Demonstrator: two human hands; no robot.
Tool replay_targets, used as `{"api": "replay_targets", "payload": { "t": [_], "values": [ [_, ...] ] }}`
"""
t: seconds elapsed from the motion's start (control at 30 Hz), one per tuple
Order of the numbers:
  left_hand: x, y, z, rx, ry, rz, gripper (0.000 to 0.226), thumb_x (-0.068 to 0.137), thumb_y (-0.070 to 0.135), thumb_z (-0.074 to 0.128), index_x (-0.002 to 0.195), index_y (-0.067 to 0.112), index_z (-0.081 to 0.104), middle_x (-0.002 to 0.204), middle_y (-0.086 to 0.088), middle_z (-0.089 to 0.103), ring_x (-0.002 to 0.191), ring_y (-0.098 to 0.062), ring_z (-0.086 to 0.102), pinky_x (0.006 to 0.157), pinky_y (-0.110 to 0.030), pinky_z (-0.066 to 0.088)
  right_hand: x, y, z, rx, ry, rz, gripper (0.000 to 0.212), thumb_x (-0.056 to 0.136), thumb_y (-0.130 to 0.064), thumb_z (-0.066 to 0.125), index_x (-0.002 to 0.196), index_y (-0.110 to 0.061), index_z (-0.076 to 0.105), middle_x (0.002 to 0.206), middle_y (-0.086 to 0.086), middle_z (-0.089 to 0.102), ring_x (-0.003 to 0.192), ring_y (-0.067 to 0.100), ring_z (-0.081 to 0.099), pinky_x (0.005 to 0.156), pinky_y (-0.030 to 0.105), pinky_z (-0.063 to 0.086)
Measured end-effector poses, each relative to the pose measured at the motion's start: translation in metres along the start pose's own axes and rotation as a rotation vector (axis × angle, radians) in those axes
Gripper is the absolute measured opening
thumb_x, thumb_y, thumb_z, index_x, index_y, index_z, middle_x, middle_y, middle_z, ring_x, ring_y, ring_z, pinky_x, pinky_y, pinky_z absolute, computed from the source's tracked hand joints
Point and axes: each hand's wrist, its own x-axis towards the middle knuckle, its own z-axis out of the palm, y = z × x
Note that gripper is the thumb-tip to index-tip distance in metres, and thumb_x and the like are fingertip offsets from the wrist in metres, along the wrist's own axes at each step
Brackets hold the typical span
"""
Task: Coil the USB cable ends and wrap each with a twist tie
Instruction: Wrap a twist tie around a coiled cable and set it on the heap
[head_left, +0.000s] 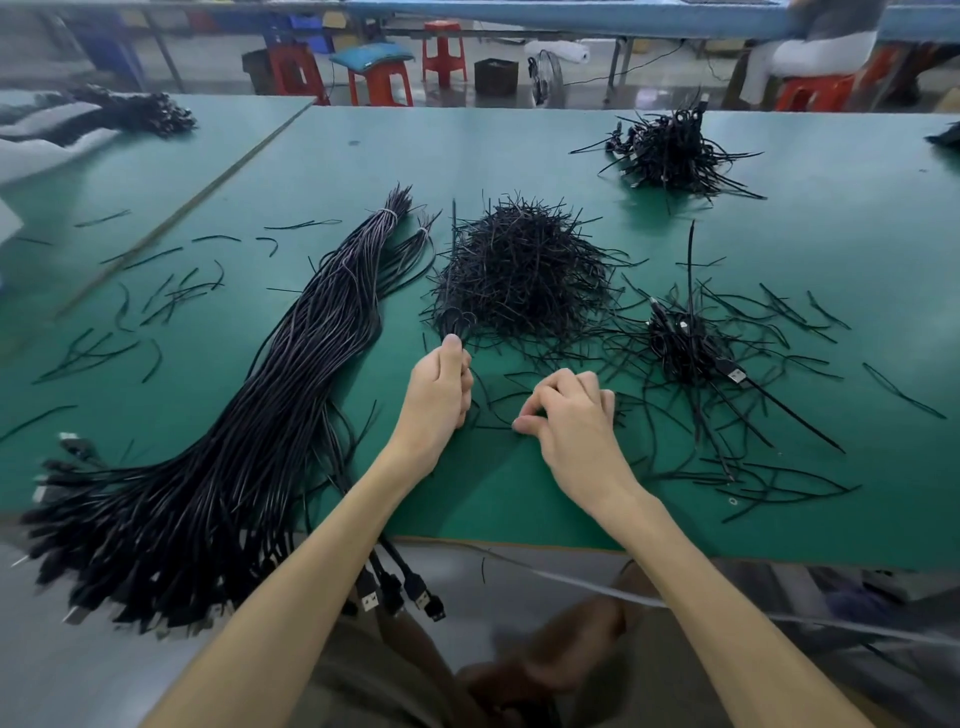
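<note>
Clenched in the left hand (439, 395), coiled USB cable end (458, 323) standing upright, loops far of the thumb; just right, nearer, right hand (571, 415) pinching a twist tie (493, 427) lying crosswise.

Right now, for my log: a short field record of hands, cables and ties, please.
left hand: grips a coiled cable
right hand: curled over loose ties; grip unclear
cable bundle: left on table, plugs overhanging the edge
tie pile: centre, beyond hands
coil heap: right
</note>
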Motion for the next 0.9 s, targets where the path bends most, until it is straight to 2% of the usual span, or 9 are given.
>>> {"api": "replay_targets", "payload": {
  "t": [0.1,0.23,0.37,0.47,0.63,0.73,0.83,0.9],
  "values": [
    [-0.001,0.001,0.002,0.063,-0.010,0.017,0.040,0.111,0.040,0.030,0.076,0.021,0.032,0.059,0.012,0.027,0.048,-0.009,0.020,0.041,-0.020,0.022,-0.001,-0.002,0.000,-0.027,0.087,0.028,0.011,0.100,-0.023,0.059,0.091,-0.017,0.060,0.099,-0.004,0.054,0.099,0.019,0.042,0.083,0.031,0.023],
    [-0.001,0.000,0.004,0.151,0.015,0.048,0.043,0.111,0.041,0.030,0.073,0.020,0.032,0.059,0.013,0.029,0.049,-0.009,0.023,0.047,-0.023,0.024,0.004,0.002,-0.006,0.196,0.153,0.210,0.012,0.102,-0.027,0.058,0.092,-0.020,0.056,0.096,-0.008,0.057,0.098,0.015,0.043,0.083,0.030,0.022],
    [-0.003,-0.004,0.008,0.299,0.044,0.121,0.044,0.111,0.042,0.030,0.074,0.018,0.034,0.066,0.007,0.033,0.056,-0.012,0.028,0.056,-0.032,0.028,0.003,0.003,-0.007,0.166,0.169,0.218,0.010,0.099,-0.024,0.063,0.090,-0.020,0.061,0.098,-0.007,0.054,0.100,0.014,0.040,0.084,0.029,0.020],
    [-0.004,-0.007,0.009,0.379,0.057,0.173,0.045,0.110,0.045,0.030,0.077,0.016,0.037,0.065,0.006,0.035,0.056,-0.010,0.030,0.054,-0.027,0.030,0.004,0.003,-0.007,0.191,0.171,0.236,0.010,0.099,-0.025,0.063,0.091,-0.020,0.061,0.099,-0.007,0.055,0.101,0.014,0.040,0.085,0.029,0.021],
    [-0.002,-0.005,0.009,0.351,0.029,0.132,0.044,0.111,0.044,0.029,0.077,0.016,0.033,0.068,0.003,0.032,0.060,-0.015,0.028,0.059,-0.039,0.028,0.004,0.003,-0.014,0.431,0.206,0.301,0.010,0.101,-0.024,0.060,0.093,-0.017,0.060,0.095,-0.009,0.059,0.100,0.014,0.046,0.095,0.037,0.040],
    [-0.002,-0.007,0.013,0.540,0.017,0.161,0.049,0.110,0.045,0.027,0.075,0.014,0.039,0.066,0.002,0.042,0.058,-0.016,0.037,0.059,-0.036,0.032,0.002,-0.003,-0.016,0.503,0.210,0.199,0.009,0.101,-0.019,0.060,0.092,-0.019,0.058,0.095,-0.009,0.057,0.096,0.016,0.054,0.088,0.031,0.047],
    [-0.004,-0.007,0.021,0.843,-0.026,0.232,0.047,0.107,0.049,0.018,0.072,0.021,0.033,0.062,0.003,0.047,0.057,-0.020,0.044,0.058,-0.039,0.030,0.000,-0.006,-0.017,0.493,0.216,0.028,0.008,0.100,-0.015,0.061,0.093,-0.016,0.057,0.093,-0.010,0.053,0.090,0.010,0.052,0.082,0.015,0.040],
    [-0.006,-0.007,0.024,0.992,-0.051,0.312,0.045,0.102,0.052,0.013,0.073,0.023,0.030,0.059,0.004,0.044,0.055,-0.025,0.043,0.057,-0.039,0.028,-0.002,-0.005,-0.018,0.497,0.233,-0.016,0.008,0.101,-0.013,0.060,0.094,-0.014,0.057,0.092,-0.009,0.052,0.087,0.005,0.051,0.080,0.012,0.038]
  ]
}}
